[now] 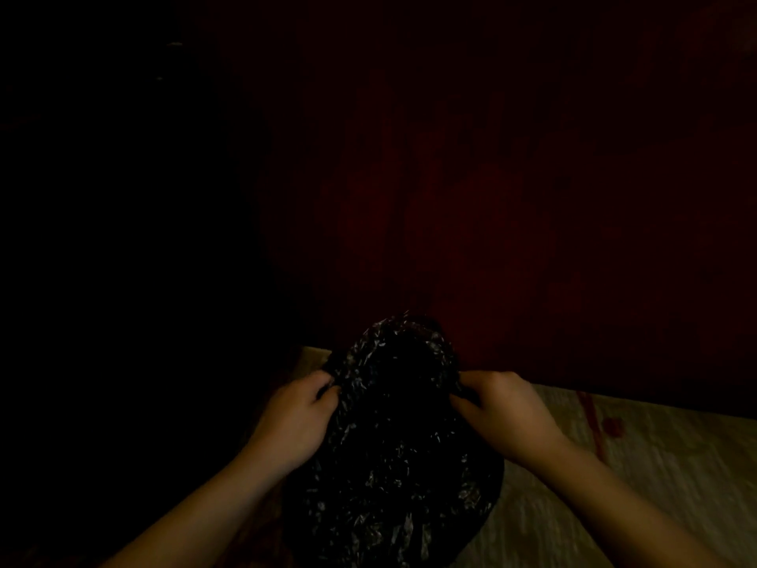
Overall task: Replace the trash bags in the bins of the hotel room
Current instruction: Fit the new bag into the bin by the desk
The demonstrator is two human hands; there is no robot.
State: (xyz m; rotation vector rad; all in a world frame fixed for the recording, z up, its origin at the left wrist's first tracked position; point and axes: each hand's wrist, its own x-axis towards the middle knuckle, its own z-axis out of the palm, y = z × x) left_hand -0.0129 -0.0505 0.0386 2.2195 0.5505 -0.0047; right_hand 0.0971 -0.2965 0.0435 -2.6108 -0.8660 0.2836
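Note:
A crinkled black trash bag [393,444] fills the lower middle of the dim head view, its mouth gaping at the top. My left hand [295,420] grips the bag's left edge with curled fingers. My right hand [499,412] pinches the right edge at the same height. The two hands hold the mouth apart. Whether a bin stands under or inside the bag I cannot tell; darkness hides it.
A pale patterned floor [635,485] with a red mark [610,426] lies at the lower right. Behind the bag rises a dark red wall [532,198]. The whole left side is black and nothing can be made out there.

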